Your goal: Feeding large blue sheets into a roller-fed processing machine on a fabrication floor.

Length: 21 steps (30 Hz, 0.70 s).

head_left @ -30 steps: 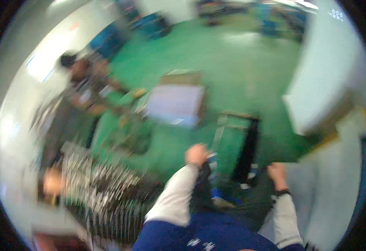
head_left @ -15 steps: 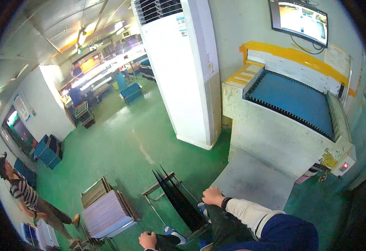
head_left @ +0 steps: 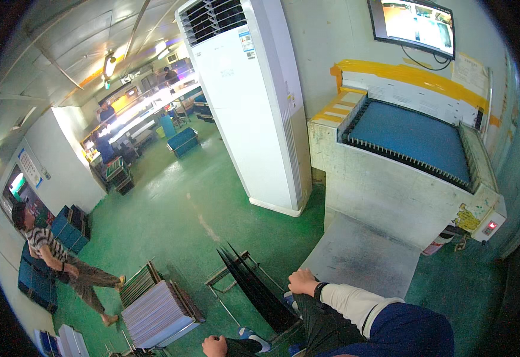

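Note:
My right hand [head_left: 303, 281] rests closed over my right knee [head_left: 316, 309], in dark trousers. At the lower edge my left hand [head_left: 215, 345] is closed over the end of my left knee [head_left: 241, 347], partly cut off by the picture. Neither hand shows an object in it. Between my feet and beyond stands a metal rack [head_left: 228, 276] holding several thin black panels [head_left: 263, 294]. Left of it, a second rack is packed with upright pale lilac panels [head_left: 157, 318] and brownish ones [head_left: 141, 284].
A machine with a blue bed [head_left: 409, 140] and a grey sloping plate [head_left: 361, 256] stands right, under a wall screen [head_left: 413, 27]. A tall white air conditioner [head_left: 251, 113] rises ahead. A person in a striped shirt [head_left: 46, 244] walks at left, near blue crates [head_left: 71, 229].
The person at left has moved right and farther off, now striding. My view has shifted slightly. Both my hands stay on my knees.

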Each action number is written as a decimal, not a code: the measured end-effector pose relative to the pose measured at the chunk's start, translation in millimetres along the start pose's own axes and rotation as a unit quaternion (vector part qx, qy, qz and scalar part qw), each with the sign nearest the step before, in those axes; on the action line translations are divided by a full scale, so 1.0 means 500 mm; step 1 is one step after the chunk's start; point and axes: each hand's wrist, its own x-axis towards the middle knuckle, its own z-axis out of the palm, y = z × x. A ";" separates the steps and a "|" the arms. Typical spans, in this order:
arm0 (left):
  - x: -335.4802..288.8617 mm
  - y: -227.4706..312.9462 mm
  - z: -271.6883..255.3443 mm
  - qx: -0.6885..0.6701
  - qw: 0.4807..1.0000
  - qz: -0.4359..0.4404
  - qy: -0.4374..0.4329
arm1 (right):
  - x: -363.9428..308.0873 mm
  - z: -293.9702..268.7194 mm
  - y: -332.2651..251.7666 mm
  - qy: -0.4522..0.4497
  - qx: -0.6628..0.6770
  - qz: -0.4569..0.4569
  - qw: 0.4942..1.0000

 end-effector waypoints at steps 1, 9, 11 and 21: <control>-0.006 0.009 -0.010 0.009 1.000 0.004 0.002 | 0.000 0.002 0.001 0.000 0.000 0.001 1.000; 0.004 -0.013 0.009 0.002 1.000 -0.021 -0.002 | -0.009 -0.015 -0.014 -0.016 -0.007 0.008 1.000; 0.021 -0.032 0.025 -0.021 0.999 -0.016 -0.034 | -0.009 -0.014 -0.014 -0.008 -0.003 0.006 1.000; 0.030 -0.038 0.034 -0.004 0.998 -0.009 -0.056 | 0.003 0.014 0.001 0.031 -0.010 -0.007 0.999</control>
